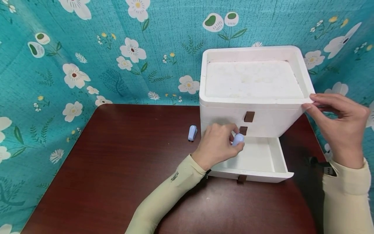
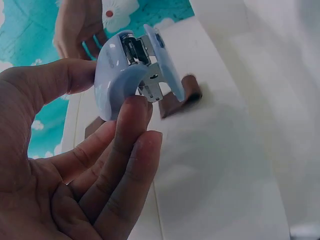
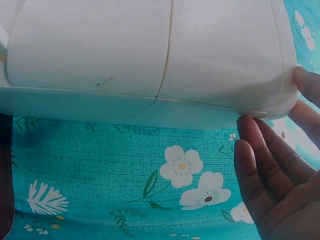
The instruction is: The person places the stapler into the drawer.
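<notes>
My left hand [image 1: 217, 143] pinches a small light-blue stapler [image 1: 238, 139] between thumb and fingers, above the pulled-out bottom drawer [image 1: 257, 156] of a white drawer unit [image 1: 230, 112]. In the left wrist view the stapler [image 2: 115, 75] shows its metal inner parts, and its two halves stand apart. My right hand [image 1: 344, 120] grips the top right front corner of the unit with thumb and fingers. From the right wrist view, the fingertips [image 3: 246, 122] touch the unit's side near that corner. A second light-blue stapler [image 1: 192, 133] lies on the table, left of the unit.
The unit's top is a shallow rimmed tray [image 1: 302, 78]. Brown pull tabs [image 1: 249, 116] mark the drawer fronts, and the upper drawers are closed. The dark red-brown table [image 1: 131, 162] backs onto a teal floral curtain [image 1: 163, 42].
</notes>
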Demonstrator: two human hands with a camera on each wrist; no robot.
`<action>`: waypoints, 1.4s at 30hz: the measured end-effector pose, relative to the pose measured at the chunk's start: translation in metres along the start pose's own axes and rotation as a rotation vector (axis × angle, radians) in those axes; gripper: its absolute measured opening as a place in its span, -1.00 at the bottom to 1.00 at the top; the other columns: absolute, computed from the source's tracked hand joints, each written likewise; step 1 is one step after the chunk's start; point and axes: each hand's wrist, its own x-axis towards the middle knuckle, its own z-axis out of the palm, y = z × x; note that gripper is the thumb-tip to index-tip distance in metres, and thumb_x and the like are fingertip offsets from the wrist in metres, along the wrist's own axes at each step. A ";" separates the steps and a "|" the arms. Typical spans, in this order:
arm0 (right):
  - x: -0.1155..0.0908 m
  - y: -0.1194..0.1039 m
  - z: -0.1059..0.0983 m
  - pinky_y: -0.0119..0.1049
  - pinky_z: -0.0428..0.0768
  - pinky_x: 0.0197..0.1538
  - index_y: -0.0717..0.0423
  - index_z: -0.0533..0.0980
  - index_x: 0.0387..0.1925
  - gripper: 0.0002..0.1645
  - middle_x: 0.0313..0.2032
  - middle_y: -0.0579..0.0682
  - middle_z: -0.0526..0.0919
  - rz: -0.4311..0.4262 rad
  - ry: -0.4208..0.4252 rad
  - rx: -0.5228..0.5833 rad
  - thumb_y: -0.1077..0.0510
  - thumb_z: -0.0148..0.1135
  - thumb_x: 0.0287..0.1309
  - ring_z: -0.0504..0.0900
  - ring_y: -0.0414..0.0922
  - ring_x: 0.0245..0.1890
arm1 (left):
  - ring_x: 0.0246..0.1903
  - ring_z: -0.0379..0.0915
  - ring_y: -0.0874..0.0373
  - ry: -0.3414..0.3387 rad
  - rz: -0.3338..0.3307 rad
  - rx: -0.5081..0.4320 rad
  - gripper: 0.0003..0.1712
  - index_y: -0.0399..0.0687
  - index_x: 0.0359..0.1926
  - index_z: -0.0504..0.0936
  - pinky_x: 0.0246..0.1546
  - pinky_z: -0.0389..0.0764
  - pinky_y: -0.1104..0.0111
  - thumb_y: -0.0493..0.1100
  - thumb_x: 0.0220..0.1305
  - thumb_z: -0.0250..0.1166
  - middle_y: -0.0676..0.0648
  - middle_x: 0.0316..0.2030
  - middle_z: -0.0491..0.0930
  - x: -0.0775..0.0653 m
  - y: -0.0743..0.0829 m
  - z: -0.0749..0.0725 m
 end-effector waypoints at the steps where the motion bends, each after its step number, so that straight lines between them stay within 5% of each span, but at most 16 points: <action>1: 0.000 0.000 0.000 -0.73 0.50 -0.01 0.14 0.75 0.04 -0.62 0.00 -0.48 0.75 0.001 0.000 -0.002 0.32 0.50 0.15 0.65 -0.51 -0.04 | -0.56 0.47 0.43 -0.005 0.003 0.008 -0.79 0.08 -0.22 0.75 -0.55 0.36 0.61 0.02 0.16 0.48 0.19 -0.54 0.72 0.001 0.002 0.002; 17: 0.001 0.001 -0.002 -0.73 0.49 -0.02 0.14 0.75 0.04 -0.61 -0.01 -0.49 0.75 -0.002 -0.002 -0.001 0.33 0.51 0.15 0.64 -0.51 -0.05 | -0.59 0.43 0.35 -0.069 0.042 0.071 -0.80 0.12 -0.29 0.69 -0.55 0.39 0.54 0.07 0.18 0.46 0.25 -0.61 0.51 0.021 0.012 0.016; 26: 0.001 0.001 -0.001 -0.72 0.49 -0.02 0.13 0.75 0.05 -0.61 -0.01 -0.51 0.74 -0.005 -0.006 -0.003 0.33 0.51 0.15 0.64 -0.51 -0.06 | -0.53 0.46 0.35 -0.137 0.093 0.141 -0.81 0.17 -0.30 0.69 -0.49 0.45 0.50 0.10 0.17 0.43 0.24 -0.54 0.61 0.031 0.020 0.028; 42: 0.002 0.001 -0.002 -0.74 0.50 -0.03 0.14 0.75 0.04 -0.62 -0.03 -0.52 0.74 -0.006 -0.005 0.003 0.33 0.51 0.14 0.65 -0.51 -0.08 | -0.67 0.36 0.33 -0.205 0.096 0.170 -0.59 0.15 -0.68 0.41 -0.61 0.37 0.50 0.09 0.12 0.41 0.21 -0.75 0.41 0.047 0.029 0.045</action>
